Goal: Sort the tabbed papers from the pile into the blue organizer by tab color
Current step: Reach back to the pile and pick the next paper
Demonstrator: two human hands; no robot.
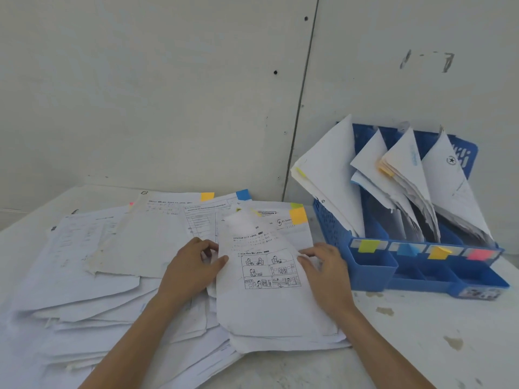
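Pickup step: fingers of the left hand [193, 266] and right hand [327, 273] pinch the comic-strip sheet [266, 301] atop the pile [84, 290]. Its tab colour is unclear and likely needs reading before choosing a blue organizer [370, 273] slot.

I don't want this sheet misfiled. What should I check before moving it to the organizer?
1. Both hands on the comic sheet: ok, the left hand and right hand pinch its side edges.
2. Its tab colour read: cannot tell, the top edge is curled and blurred.
3. Blue organizer labels visible: ok, green label, blue label, orange label, pink label.
4. Single sheet in grip: cannot tell.
5. Path to the organizer free: ok, only bare table lies between.
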